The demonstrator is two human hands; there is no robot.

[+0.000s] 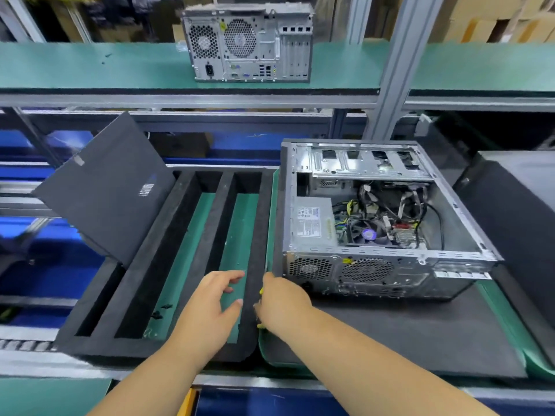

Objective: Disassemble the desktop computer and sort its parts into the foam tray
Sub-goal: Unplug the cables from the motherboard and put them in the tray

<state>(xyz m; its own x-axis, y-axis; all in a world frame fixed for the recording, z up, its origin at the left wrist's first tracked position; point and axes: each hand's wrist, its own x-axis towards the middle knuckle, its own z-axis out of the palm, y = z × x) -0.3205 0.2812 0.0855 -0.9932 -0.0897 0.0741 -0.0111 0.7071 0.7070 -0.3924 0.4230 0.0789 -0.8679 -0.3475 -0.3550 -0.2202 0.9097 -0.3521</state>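
The open desktop computer (381,265) lies on its side at the right, with cables, a fan and the power supply showing inside. The black foam tray (260,217) sits left of it, divided into long slots. A black side panel (105,187) leans tilted in the tray's left part. A few small black screws (160,310) lie in a middle slot. My left hand (210,307) hovers over the rightmost slot with its fingers relaxed and holds nothing. My right hand (282,304) is curled round a thin yellow object (260,291) at the tray's right edge; most of the object is hidden.
A second computer case (249,43) stands on the green upper shelf. Another black case (516,211) lies at the far right. The open computer rests on a black mat (390,331) over green matting. An upright metal post (399,64) rises behind it.
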